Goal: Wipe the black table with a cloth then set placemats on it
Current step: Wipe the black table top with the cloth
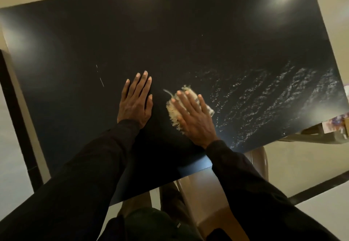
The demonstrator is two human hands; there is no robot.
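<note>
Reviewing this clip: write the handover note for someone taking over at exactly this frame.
Left hand lies flat on the black table, holding nothing. Right hand presses flat on the cloth near the front edge.
Done: wet streaks right of the cloth suggest that side is wiped.
To do: the left and far parts look dry, with pale marks to the left of the left hand; wipe those. No placemats in view; set them afterwards.

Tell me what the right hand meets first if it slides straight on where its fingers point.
Nothing, it seems. The right hand, flat on the cloth, points away from the person. Its line passes close beside the left hand and runs over bare table to the far edge.
</note>
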